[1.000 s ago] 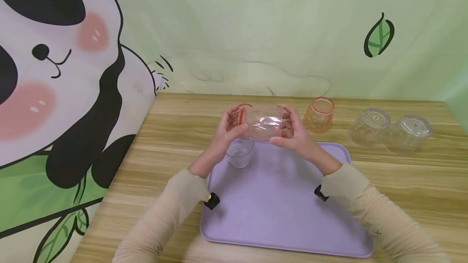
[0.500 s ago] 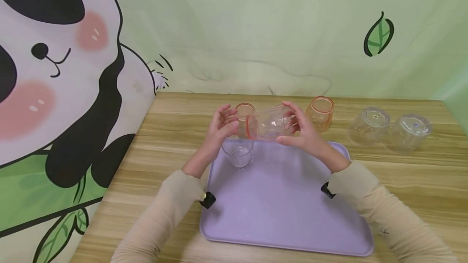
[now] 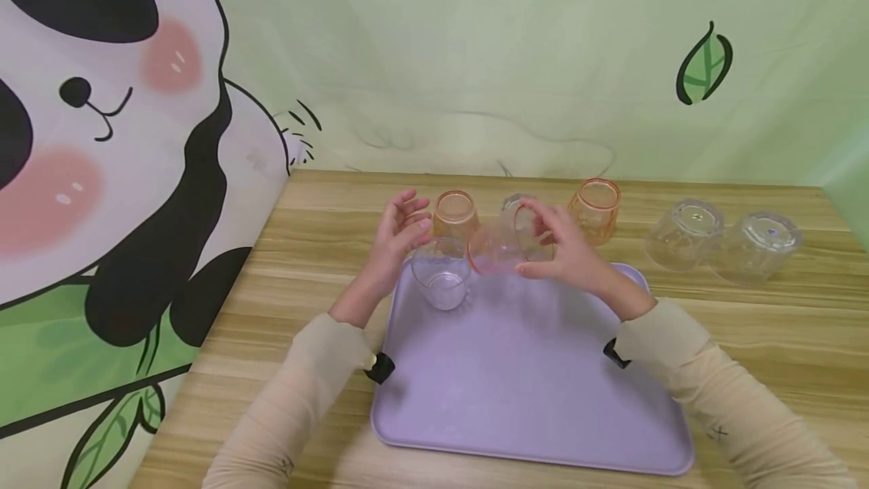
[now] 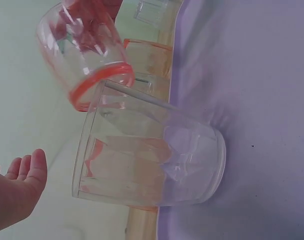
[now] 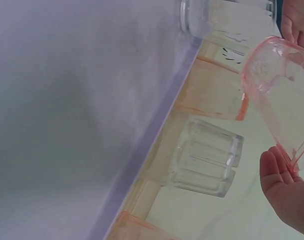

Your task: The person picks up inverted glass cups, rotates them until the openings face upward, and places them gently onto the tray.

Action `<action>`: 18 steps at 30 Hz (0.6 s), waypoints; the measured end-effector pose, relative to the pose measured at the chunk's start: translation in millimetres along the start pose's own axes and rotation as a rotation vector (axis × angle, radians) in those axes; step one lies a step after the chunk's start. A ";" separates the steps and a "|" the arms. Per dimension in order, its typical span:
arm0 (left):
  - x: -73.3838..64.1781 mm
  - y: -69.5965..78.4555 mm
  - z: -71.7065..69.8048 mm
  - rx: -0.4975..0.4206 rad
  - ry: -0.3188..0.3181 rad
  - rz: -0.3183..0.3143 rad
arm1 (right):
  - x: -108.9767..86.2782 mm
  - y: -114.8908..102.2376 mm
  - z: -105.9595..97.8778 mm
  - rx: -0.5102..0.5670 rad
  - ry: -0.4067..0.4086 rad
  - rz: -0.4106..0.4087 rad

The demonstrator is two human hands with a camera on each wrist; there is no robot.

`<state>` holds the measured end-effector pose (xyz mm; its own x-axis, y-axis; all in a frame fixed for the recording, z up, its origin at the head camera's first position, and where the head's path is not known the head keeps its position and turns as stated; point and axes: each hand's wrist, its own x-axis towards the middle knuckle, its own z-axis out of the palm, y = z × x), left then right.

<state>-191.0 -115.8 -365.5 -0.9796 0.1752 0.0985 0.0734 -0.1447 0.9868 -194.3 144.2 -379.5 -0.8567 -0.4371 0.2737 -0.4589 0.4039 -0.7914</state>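
Note:
Over the back of the purple tray [image 3: 529,383], my right hand [image 3: 566,244] grips a pink-orange tinted drinking glass [image 3: 495,247] near its rim. The glass is tilted, its thick red-orange base pointing down to the left. A clear drinking glass [image 3: 443,289] stands upright, mouth up, at the tray's back left; in the left wrist view this clear glass [image 4: 192,165] sits below the tinted one. My left hand [image 3: 394,240] is at the left of the clear glass, fingers apart, with nothing in it. The left wrist view shows that hand [image 4: 19,187] separate from both glasses.
Behind the tray, an orange glass [image 3: 456,219], a clear glass [image 3: 517,204] and another orange glass [image 3: 597,210] stand upside down on the wooden table [image 3: 305,262]. Two clear upside-down glasses stand farther right, one being the nearer-edge glass [image 3: 763,247]. A green curtain [image 3: 509,59] hangs behind.
My left hand has let go of the tinted glass and moved away to the left. The right hand has moved slightly right, and the glass has tipped base-down.

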 end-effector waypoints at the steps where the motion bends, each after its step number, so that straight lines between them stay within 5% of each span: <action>1: -0.2 0.2 -0.5 0.000 0.000 -0.003 | -0.4 0.0 0.3 -0.009 -0.011 0.009; 18: -0.9 -1.6 -1.6 -0.036 0.006 -0.002 | -4.9 7.9 0.7 -0.102 -0.037 0.022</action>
<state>-190.5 -117.3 -367.4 -0.9808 0.1698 0.0956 0.0647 -0.1790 0.9817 -193.6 149.0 -387.5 -0.8584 -0.4561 0.2349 -0.4633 0.4926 -0.7367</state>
